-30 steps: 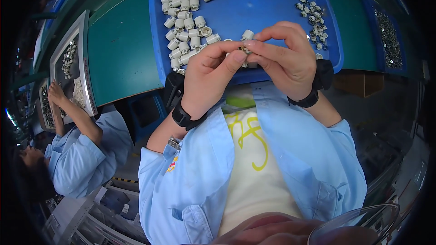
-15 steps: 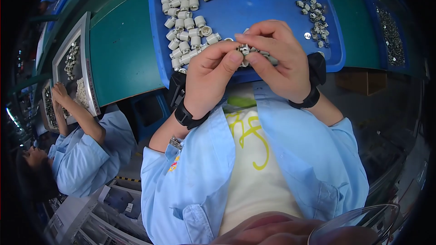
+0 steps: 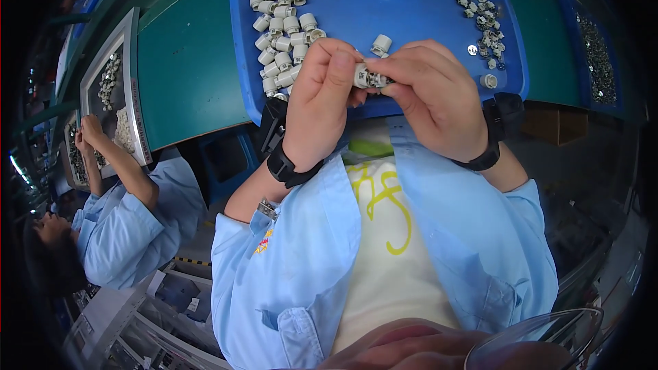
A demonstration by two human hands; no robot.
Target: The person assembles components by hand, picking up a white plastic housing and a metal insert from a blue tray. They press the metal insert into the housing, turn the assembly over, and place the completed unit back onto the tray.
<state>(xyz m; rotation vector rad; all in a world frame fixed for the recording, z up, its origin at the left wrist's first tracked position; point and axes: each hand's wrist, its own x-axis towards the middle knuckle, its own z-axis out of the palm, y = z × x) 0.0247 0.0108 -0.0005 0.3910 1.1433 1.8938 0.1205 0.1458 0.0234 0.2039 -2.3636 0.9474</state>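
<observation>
Near the front rim of the blue tray (image 3: 238,62), both my hands meet on a small white cylindrical ceramic lamp holder (image 3: 361,74) with metal pieces at its right end. My left hand (image 3: 317,103) is closed round the holder's left side. The right hand (image 3: 442,103) pinches the metal end between thumb and fingers; its fingertips hide part of it. Just beyond my fingers lies a loose white lamp holder (image 3: 382,44). Many similar white lamp holders (image 3: 284,24) fill the tray's left side. Small white-and-metal inserts (image 3: 488,27) lie along the right side.
A single white lamp holder (image 3: 488,81) sits in the tray's near right corner. To the right is a blue bin (image 3: 596,62) of small metal parts, above a cardboard box (image 3: 556,125). At left, another person (image 3: 137,219) works over a metal-framed tray (image 3: 133,96) on the green table (image 3: 188,75).
A white cylinder now shows between my hands, where a small metal-and-white piece showed before. My left fingers have curled more, and both hands have turned slightly. The view has shifted a little.
</observation>
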